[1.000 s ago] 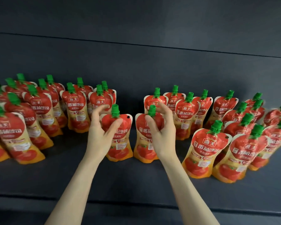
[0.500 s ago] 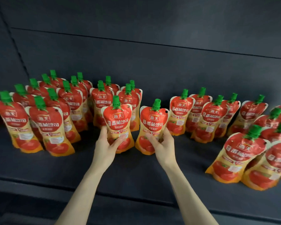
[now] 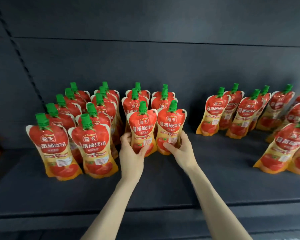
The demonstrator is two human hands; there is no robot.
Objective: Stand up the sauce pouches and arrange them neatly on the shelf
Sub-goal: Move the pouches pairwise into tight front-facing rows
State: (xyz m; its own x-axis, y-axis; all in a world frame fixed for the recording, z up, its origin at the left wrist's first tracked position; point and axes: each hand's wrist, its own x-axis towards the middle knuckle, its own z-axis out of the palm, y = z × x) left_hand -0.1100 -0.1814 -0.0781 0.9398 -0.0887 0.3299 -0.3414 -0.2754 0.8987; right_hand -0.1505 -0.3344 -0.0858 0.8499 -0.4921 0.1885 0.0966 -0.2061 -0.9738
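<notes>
Light is dim and even, coming from the front. The dark shelf and back wall soak it up, while the glossy red pouches show bright with a faint sheen. Shadows beneath them are soft. The centre is sharp; the right-edge pouches are blurred, and the wide lens tilts the outer ones outward.

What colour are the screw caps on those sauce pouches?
Green, on every cap of the sauce pouches; the head view shows it clearly.
</notes>
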